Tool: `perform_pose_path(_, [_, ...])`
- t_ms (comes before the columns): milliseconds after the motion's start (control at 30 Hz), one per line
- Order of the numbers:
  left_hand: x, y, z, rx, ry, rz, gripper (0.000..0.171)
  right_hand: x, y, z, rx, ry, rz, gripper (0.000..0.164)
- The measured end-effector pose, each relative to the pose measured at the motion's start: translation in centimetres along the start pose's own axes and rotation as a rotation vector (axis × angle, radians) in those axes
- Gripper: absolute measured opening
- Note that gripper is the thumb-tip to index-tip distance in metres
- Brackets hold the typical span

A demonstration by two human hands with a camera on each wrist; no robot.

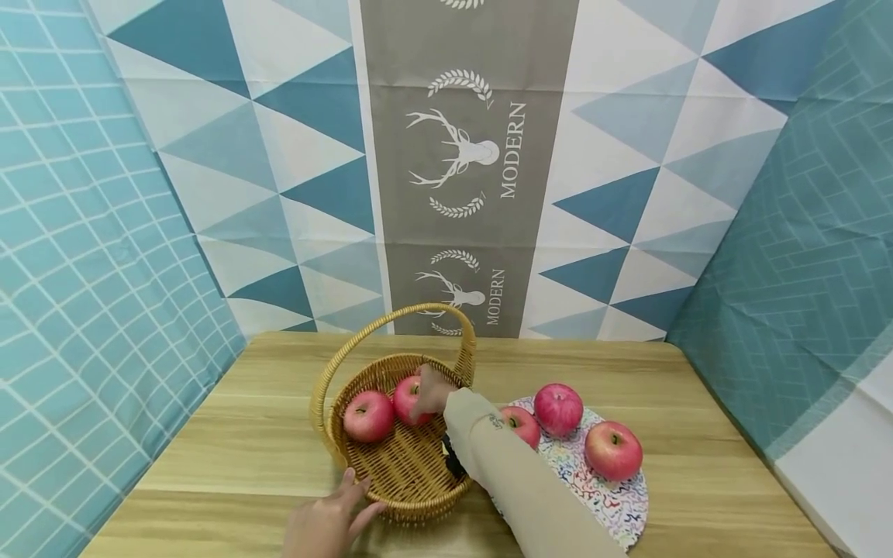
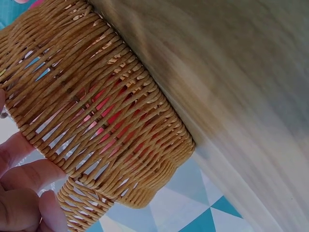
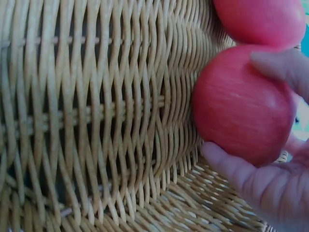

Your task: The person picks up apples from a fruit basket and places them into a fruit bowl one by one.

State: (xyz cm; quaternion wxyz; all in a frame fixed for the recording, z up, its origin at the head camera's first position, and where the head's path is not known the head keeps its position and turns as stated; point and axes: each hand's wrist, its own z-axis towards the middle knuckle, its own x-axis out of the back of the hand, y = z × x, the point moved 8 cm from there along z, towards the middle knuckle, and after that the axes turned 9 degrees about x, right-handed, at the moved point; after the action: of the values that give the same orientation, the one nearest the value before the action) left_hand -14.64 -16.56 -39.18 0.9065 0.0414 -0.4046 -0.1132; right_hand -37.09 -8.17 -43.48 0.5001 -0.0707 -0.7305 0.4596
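A wicker basket [image 1: 405, 465] with an arched handle stands on the wooden table, holding two red apples. My right hand [image 1: 434, 390] reaches into it and grips one apple [image 3: 244, 104], thumb and fingers around its sides. The other apple [image 1: 368, 416] lies beside it, to the left in the head view. My left hand [image 1: 328, 518] holds the basket's near rim with its fingertips. In the left wrist view its fingers [image 2: 36, 174] are bent at the rim, and red shows through the weave.
Right of the basket lies a round patterned mat [image 1: 614, 508] bearing three apples: one [image 1: 522, 426] partly behind my right sleeve, one [image 1: 558, 408] at the back, one [image 1: 614, 451] on the right. Patterned cloths [image 1: 467, 155] surround the wooden table [image 1: 230, 457] at back and sides.
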Motion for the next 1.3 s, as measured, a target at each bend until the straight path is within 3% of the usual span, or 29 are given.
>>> perform_pose_path(133, [0.0, 0.0, 0.2, -0.011, 0.002, -0.012, 0.061, -0.6, -0.3, -0.1, 0.034, -0.059, 0.011, 0.073])
perform_pose_path(333, [0.1, 0.1, 0.6, -0.036, 0.02, 0.006, 0.061, -0.2, 0.0, -0.3, 0.012, -0.101, 0.011, 0.07])
perform_pose_path(500, [-0.2, 0.1, 0.5, -0.025, -0.006, 0.011, 0.058, 0.4, -0.6, -0.3, 0.053, -0.128, -0.02, 0.068])
perform_pose_path(933, [0.2, 0.2, 0.3, -0.023, -0.043, 0.027, 0.054, 2.7, -3.4, -1.0, 0.233, -0.055, -0.032, 0.074])
perform_pose_path(1300, [0.1, 0.3, 0.3, 0.002, -0.083, 0.019, 0.039, 3.8, -5.2, -2.1, 0.353, -0.068, -0.174, 0.079])
